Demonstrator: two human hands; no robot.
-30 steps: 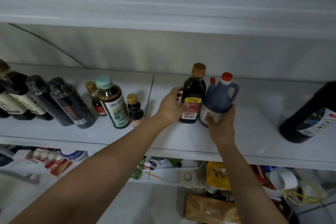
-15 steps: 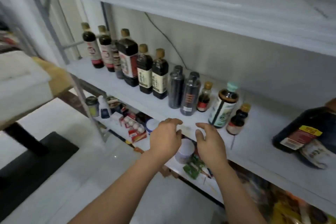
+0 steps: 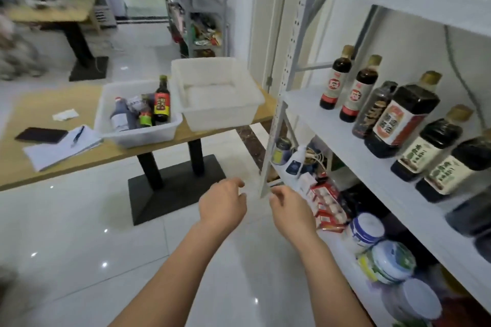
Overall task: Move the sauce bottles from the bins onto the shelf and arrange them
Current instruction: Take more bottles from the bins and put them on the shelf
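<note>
Both hands hover over the floor, apart from the shelf post. Your left hand (image 3: 223,210) and right hand (image 3: 292,211) each keep a loose grip, fingers lightly curled, holding nothing. Sauce bottles (image 3: 161,100) stand in the bin (image 3: 143,138) on the worktop (image 3: 29,114). A row of bottles (image 3: 398,121) lines the shelf (image 3: 332,130) on your right.

Glossy white tiled floor (image 3: 66,233), wooden table (image 3: 32,111).
</note>
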